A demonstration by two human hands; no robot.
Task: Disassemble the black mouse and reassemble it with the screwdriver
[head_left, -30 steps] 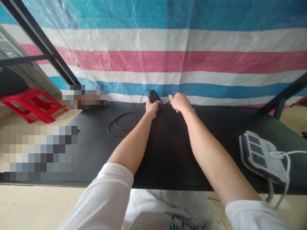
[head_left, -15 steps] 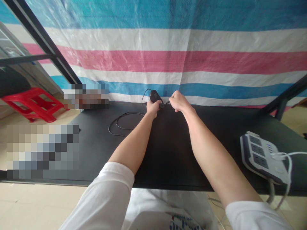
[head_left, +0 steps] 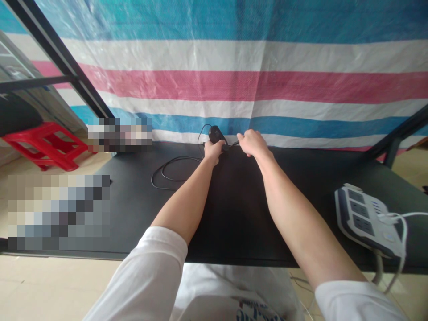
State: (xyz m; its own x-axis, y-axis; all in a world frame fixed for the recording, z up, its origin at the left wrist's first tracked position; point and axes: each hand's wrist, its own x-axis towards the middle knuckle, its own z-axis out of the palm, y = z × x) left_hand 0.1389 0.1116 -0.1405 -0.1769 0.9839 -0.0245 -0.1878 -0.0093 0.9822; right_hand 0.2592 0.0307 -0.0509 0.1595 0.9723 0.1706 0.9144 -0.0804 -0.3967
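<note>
At the far side of the black table [head_left: 147, 214], my left hand [head_left: 213, 150] is closed around what looks like a black wired mouse [head_left: 216, 134], holding it tilted up. Its thin black cable [head_left: 157, 171] arcs out at the top and lies in loose loops on the tabletop, left of my forearm. My right hand [head_left: 252, 141] is just right of it, fingers curled around a slim dark tool-like piece [head_left: 235, 143] that points at the mouse's lower end. Most of this piece is hidden by my fingers, so its kind is unclear.
Near the right front lies a white and dark power strip [head_left: 364, 214] with white cables plugged in. A striped plastic sheet [head_left: 234, 84] hangs behind the table. Dark metal posts [head_left: 96, 96] rise at both ends. A red stool [head_left: 50, 142] stands on the floor at left.
My right hand has shifted slightly right and its fingers have changed position around the slim piece. My left hand and the mouse have stayed in place.
</note>
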